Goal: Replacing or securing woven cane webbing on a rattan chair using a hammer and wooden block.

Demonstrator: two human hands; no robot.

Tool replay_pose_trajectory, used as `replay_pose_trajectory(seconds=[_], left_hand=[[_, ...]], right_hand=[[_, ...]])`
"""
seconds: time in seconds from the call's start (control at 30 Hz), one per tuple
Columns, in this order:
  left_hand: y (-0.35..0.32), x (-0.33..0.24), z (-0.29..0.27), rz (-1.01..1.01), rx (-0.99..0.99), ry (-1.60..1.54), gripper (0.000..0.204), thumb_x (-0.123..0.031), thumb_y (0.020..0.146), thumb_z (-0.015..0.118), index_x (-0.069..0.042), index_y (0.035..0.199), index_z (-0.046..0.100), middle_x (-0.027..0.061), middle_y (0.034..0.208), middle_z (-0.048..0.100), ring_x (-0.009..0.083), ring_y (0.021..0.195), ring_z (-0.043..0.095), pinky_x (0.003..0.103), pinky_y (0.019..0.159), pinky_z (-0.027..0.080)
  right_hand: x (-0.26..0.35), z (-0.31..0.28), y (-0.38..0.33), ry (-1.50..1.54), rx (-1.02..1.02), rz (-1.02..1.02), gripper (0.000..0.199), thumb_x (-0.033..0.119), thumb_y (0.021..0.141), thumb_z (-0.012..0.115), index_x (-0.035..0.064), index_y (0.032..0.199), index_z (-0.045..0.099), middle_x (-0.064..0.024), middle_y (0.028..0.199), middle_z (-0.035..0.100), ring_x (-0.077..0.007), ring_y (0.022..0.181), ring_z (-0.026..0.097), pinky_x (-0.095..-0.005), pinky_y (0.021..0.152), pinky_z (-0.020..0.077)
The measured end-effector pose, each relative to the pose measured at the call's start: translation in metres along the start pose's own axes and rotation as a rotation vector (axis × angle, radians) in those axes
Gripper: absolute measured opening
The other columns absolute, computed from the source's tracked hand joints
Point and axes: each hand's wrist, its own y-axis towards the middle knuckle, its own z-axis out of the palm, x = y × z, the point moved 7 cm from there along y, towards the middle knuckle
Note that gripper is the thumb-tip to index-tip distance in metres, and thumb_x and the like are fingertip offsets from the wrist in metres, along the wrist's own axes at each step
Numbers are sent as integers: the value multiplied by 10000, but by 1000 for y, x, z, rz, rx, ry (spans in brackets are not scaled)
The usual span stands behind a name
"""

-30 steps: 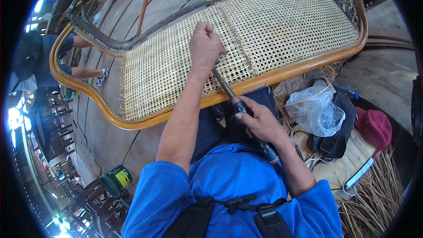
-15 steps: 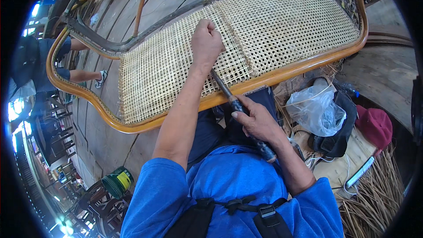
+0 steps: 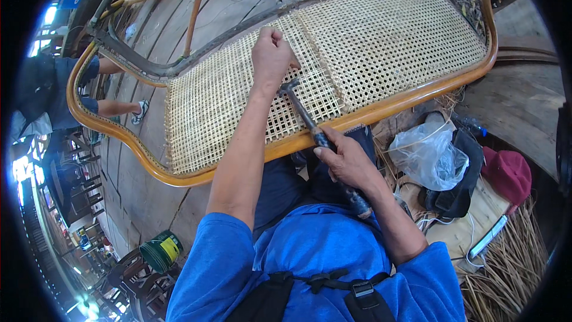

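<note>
Over the woven cane panel (image 3: 333, 48), my left hand (image 3: 271, 56) curls tight, on what I cannot tell; my right hand (image 3: 348, 158) grips a hammer (image 3: 306, 115).

The left hand (image 3: 271, 53) curls farther forward than the right (image 3: 350, 160).

Grey-brown wooden floorboards (image 3: 143, 203), with dark seams between planks, spread across the workspace. At lower left, dark wooden furniture (image 3: 140, 286) stands crowded together. Along the far left edge, bright bluish-white light (image 3: 22, 170) glares, blurring the room's details.
</note>
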Motion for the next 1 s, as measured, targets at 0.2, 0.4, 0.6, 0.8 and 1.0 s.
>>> replay_pose_trajectory(seconds=[0.2, 0.4, 0.6, 0.8, 1.0], left_hand=[[1, 4, 19, -54, 80, 86, 64, -74, 758, 506, -35, 809, 508, 153, 687, 575, 299, 639, 589, 387, 612, 465], [2, 3, 28, -47, 102, 67, 54, -60, 759, 487, -33, 804, 502, 182, 753, 578, 337, 656, 581, 419, 632, 462], [2, -12, 26, 40, 90, 143, 60, -61, 761, 483, -30, 809, 504, 191, 753, 582, 366, 697, 578, 442, 658, 456], [5, -8, 22, 21, 81, 182, 53, -55, 784, 476, -21, 815, 503, 154, 697, 582, 291, 662, 598, 403, 629, 462], [29, 13, 11, 16, 56, 26, 116, -65, 793, 528, -21, 900, 539, 57, 714, 571, 150, 662, 550, 287, 638, 457]], right_hand=[[-3, 1, 6, 12, -10, 0, 413, 185, 859, 544, 6, 1221, 457, -70, 594, 517, -146, 483, 511, -310, 465, 423], [10, 5, 29, -11, 23, -75, 359, 163, 888, 522, 14, 1208, 453, 19, 611, 449, -72, 440, 447, -234, 412, 374], [18, -8, 44, 25, -14, -79, 243, 171, 895, 515, 15, 1081, 502, 21, 569, 436, -65, 433, 444, -234, 404, 367], [13, -1, 47, -92, -66, -113, 265, 207, 848, 530, -23, 975, 504, -154, 612, 528, -267, 554, 561, -405, 552, 439], [18, -1, 38, -131, -78, -139, 267, 212, 860, 527, -25, 981, 501, -188, 656, 551, -306, 603, 567, -427, 589, 437]])
